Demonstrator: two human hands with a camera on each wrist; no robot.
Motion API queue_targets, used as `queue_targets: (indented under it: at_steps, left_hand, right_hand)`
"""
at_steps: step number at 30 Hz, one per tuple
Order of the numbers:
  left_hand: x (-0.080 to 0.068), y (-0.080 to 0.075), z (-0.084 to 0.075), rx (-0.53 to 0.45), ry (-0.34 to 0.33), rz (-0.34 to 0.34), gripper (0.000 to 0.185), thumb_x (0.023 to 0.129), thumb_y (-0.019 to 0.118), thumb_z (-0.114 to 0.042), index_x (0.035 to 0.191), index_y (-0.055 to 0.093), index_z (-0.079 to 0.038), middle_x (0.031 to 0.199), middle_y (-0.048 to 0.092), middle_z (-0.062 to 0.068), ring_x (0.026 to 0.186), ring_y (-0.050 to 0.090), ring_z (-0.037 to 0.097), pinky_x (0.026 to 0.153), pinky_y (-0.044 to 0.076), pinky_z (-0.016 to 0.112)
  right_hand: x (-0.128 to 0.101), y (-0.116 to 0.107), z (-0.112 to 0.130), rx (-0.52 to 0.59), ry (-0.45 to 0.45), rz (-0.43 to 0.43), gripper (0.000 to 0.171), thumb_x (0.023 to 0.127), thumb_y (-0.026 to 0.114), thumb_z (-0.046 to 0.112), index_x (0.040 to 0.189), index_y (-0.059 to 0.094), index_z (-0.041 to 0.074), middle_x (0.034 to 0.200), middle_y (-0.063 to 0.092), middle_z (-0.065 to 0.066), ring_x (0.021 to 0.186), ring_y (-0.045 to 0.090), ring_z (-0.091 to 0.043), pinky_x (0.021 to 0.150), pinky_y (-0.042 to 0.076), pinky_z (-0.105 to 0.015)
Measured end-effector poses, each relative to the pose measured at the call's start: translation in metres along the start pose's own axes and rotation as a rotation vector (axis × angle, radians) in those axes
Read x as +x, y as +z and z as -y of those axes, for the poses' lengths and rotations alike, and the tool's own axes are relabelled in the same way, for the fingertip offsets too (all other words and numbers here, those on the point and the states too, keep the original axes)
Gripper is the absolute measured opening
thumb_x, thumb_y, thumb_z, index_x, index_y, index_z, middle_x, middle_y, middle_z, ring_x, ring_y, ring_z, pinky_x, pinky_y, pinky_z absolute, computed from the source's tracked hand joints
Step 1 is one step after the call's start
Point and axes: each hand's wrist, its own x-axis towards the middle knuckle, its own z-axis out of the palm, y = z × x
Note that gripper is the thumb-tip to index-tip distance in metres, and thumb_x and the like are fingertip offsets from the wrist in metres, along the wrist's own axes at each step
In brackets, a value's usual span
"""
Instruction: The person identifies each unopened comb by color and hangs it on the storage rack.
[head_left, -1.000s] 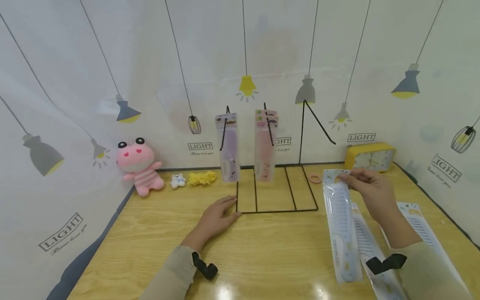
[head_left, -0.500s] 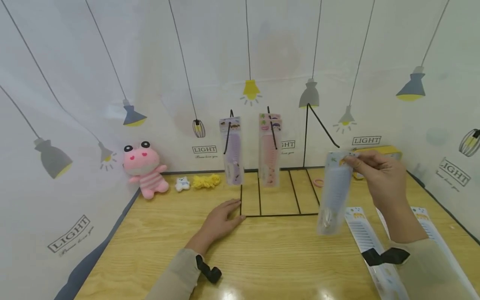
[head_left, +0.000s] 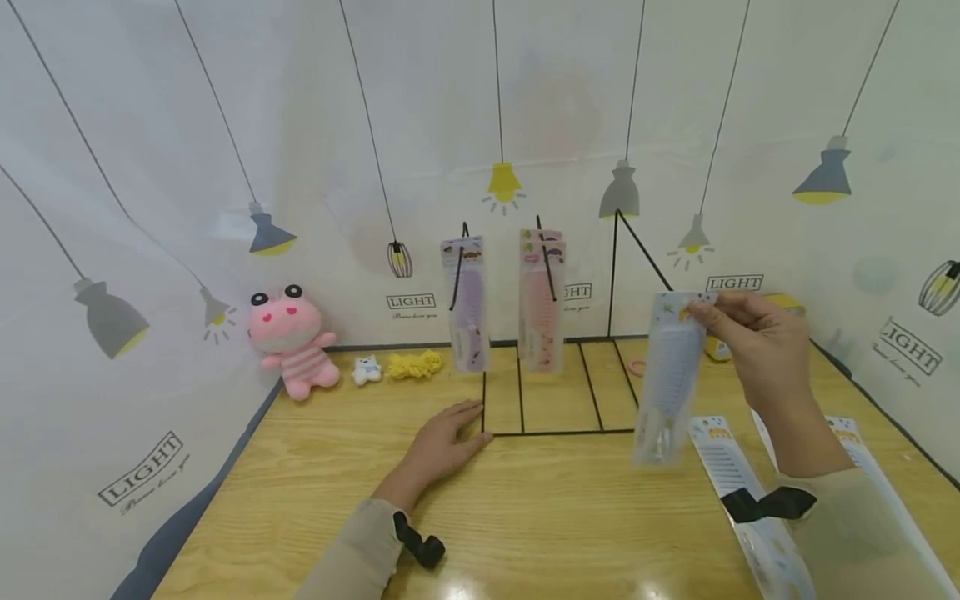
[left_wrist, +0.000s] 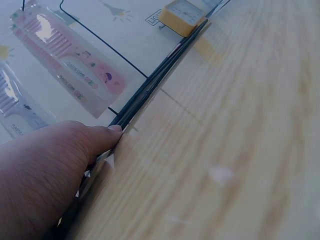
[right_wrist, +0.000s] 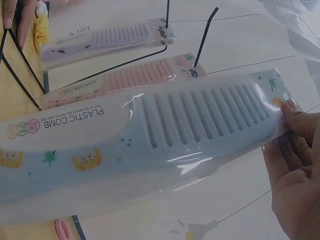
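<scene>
**A:** Plastic film over a pale blue comb (head_left: 670, 379). What's it like to hold?

**B:** Light, I'd judge. The comb inside looks stiff, but the sleeve is glossy and probably slick. I'm pinching the top card edge with my right hand (head_left: 757, 350), thumb and fingertips (right_wrist: 300, 122) clamped on the corner. Best spot, I think: flat card, no teeth to snag. It hangs free in the air below my grip, above the right part of the tabletop (head_left: 525, 517).

**A:** Pose?

**B:** Right forearm comes up from the lower right, wrist raised, pack dangling near-vertical. Left hand (head_left: 442, 442) lies flat with fingers straight, pressing down on the front left corner of the black wire rack (head_left: 558, 431). It grasps nothing, just steadies the base.

**A:** Nearby?

**B:** Two more packaged combs (head_left: 738, 492) lie on the tabletop by my right forearm. Further back, a purple comb pack (head_left: 468, 304) and a pink comb pack (head_left: 542, 304) hang on the rack's hooks; my pack is right of them, clear of the rack's angled right hook. At the wall: pink plush (head_left: 291, 337), small white figure (head_left: 366, 368), yellow yarn (head_left: 415, 363), yellow clock (head_left: 757, 321) partly behind my hand.
</scene>
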Motion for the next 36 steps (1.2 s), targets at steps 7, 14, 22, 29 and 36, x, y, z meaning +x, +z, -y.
queue_targets:
  at_steps: [7, 14, 22, 29, 36]
  left_hand:
    - [0.000, -0.001, -0.001, -0.002, 0.004, -0.003, 0.063, 0.099, 0.059, -0.051, 0.152, 0.048, -0.018, 0.157, 0.042, -0.001, 0.147, 0.034, 0.023, 0.119, 0.030, 0.049]
    - [0.000, 0.000, -0.001, 0.003, 0.009, -0.012, 0.064, 0.099, 0.058, -0.053, 0.151, 0.049, -0.017, 0.156, 0.043, -0.001, 0.146, 0.035, 0.024, 0.118, 0.031, 0.049]
    - [0.000, 0.000, 0.000, -0.005, 0.002, -0.006, 0.064, 0.099, 0.058, -0.053, 0.152, 0.048, -0.018, 0.157, 0.042, -0.002, 0.146, 0.035, 0.023, 0.118, 0.031, 0.049]
    - [-0.001, 0.000, 0.000, -0.001, 0.000, -0.002, 0.064, 0.099, 0.058, -0.053, 0.152, 0.048, -0.019, 0.157, 0.042, -0.002, 0.146, 0.034, 0.022, 0.119, 0.030, 0.048]
    - [0.000, -0.001, 0.000, 0.001, 0.001, 0.003, 0.064, 0.099, 0.057, -0.054, 0.152, 0.047, -0.019, 0.158, 0.041, -0.002, 0.147, 0.034, 0.023, 0.119, 0.030, 0.049]
  right_hand:
    - [0.002, 0.002, -0.002, 0.023, 0.008, 0.023, 0.013, 0.088, 0.074, -0.003, 0.097, 0.069, -0.012, 0.089, 0.076, -0.001, 0.080, 0.071, -0.011, 0.072, 0.059, -0.019]
    - [0.006, 0.004, -0.004, -0.027, 0.006, 0.017, 0.015, 0.089, 0.075, 0.000, 0.099, 0.070, -0.010, 0.091, 0.076, 0.000, 0.082, 0.071, -0.010, 0.073, 0.058, -0.017]
    - [0.013, 0.004, -0.011, -0.067, 0.027, 0.028, 0.011, 0.090, 0.075, 0.002, 0.100, 0.074, -0.001, 0.090, 0.075, 0.006, 0.082, 0.070, -0.006, 0.070, 0.057, -0.015]
    - [0.025, 0.005, -0.020, -0.043, 0.019, 0.062, 0.018, 0.091, 0.075, 0.007, 0.101, 0.071, -0.008, 0.092, 0.076, 0.000, 0.084, 0.071, -0.010, 0.074, 0.058, -0.018]
    - [0.041, 0.009, -0.026, -0.158, 0.056, 0.042, 0.024, 0.091, 0.076, 0.016, 0.103, 0.071, -0.004, 0.094, 0.076, 0.006, 0.086, 0.070, -0.007, 0.076, 0.057, -0.016]
